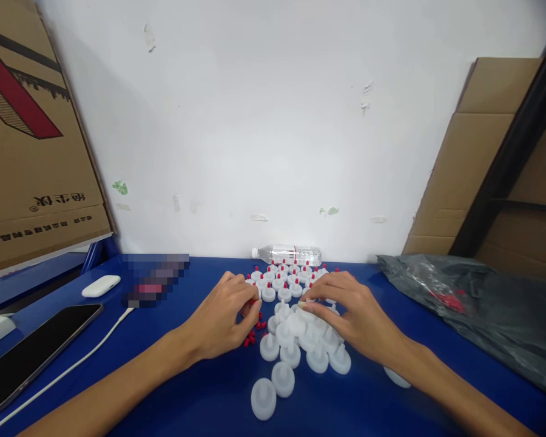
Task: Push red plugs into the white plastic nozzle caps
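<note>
My left hand (236, 309) is closed in a pinch, with a bit of red showing at its fingertips that looks like a small red tip cap. Just below it lie several loose red tip caps (250, 338) on the blue table. My right hand (346, 306) reaches over a heap of white nozzle lids (317, 357), its thumb and forefinger pinched on one lid near the top; the fingers partly hide that lid. Behind the hands stand rows of white lids with red tips (284, 294), upright. Two bare lids (263, 399) lie at the front of the heap.
A clear bottle (291, 254) lies along the wall. At left are a phone (36, 349), a white earbud case (101, 286) and a white cable (86, 358). A grey plastic bag (464, 303) covers the right side. One lid (397, 377) sits under my right forearm.
</note>
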{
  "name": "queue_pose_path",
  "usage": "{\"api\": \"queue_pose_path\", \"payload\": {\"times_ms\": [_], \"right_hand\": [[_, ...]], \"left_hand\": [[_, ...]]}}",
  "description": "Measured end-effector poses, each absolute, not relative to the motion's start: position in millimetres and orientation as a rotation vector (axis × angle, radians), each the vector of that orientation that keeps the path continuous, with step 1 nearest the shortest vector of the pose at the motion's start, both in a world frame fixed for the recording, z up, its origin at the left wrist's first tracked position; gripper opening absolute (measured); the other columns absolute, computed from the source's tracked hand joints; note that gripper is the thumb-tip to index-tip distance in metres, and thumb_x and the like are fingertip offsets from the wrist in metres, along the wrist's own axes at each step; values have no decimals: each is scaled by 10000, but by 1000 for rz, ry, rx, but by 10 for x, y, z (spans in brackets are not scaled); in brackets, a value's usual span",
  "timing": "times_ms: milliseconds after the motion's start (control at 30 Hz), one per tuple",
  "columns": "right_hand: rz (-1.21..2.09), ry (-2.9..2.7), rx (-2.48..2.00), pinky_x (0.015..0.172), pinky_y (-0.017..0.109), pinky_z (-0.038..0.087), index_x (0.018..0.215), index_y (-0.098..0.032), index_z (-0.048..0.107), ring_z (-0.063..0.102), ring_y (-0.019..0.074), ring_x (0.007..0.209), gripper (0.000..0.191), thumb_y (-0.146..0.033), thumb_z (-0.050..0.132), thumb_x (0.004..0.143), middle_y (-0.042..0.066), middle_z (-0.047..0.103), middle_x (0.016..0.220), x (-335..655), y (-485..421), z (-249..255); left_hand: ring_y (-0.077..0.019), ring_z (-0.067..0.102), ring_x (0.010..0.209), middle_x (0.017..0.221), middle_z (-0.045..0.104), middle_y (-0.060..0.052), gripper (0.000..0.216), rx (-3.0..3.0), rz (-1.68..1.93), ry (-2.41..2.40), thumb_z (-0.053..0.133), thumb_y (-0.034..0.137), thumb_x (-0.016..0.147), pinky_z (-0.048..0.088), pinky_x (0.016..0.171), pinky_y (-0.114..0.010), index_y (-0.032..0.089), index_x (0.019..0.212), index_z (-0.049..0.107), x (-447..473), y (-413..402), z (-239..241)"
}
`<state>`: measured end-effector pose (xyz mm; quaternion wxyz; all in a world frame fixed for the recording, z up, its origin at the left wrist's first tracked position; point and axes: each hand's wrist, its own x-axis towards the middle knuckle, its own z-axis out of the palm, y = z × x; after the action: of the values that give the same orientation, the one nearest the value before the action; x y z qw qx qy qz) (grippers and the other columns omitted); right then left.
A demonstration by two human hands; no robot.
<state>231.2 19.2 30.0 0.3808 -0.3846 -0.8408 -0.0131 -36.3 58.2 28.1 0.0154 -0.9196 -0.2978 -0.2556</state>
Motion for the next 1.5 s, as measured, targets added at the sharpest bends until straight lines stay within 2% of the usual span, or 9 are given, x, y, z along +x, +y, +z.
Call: {"api": "queue_pose_path", "payload": {"times_ms": [1500], "right_hand": [[-50, -2160, -1085, 806, 366, 471, 884, -255, 726, 674, 184, 822, 169, -378, 636, 957, -2, 741, 861, 2304, 178, 322]], "left_hand": [[-186, 483, 707, 713, 583, -14, 236, -2856, -786, -888, 404, 178, 981, 350, 740, -372, 194, 785, 533, -349, 587, 272]]}}
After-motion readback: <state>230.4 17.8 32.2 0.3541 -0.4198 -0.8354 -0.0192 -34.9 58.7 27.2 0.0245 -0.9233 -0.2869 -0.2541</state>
